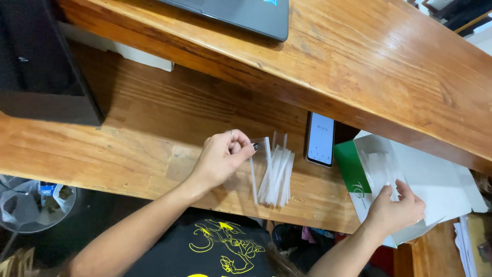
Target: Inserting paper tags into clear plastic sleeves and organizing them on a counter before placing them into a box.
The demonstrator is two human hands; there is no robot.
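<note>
On the tabletop (154,154), our left hand (218,159) fingers pinch a clear bag (260,149) above the strip pile (277,177); right hand (394,210) fingers grip a bag (382,172) inside the white-green box (359,179).

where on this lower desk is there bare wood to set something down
Bare wood runs between the black box and the left hand. It is crowded to the right: clear sleeves, phone, then the green and white packet under the right hand.

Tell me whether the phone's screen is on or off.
On: the phone lies face up on the wooden table, its screen lit white.
</note>
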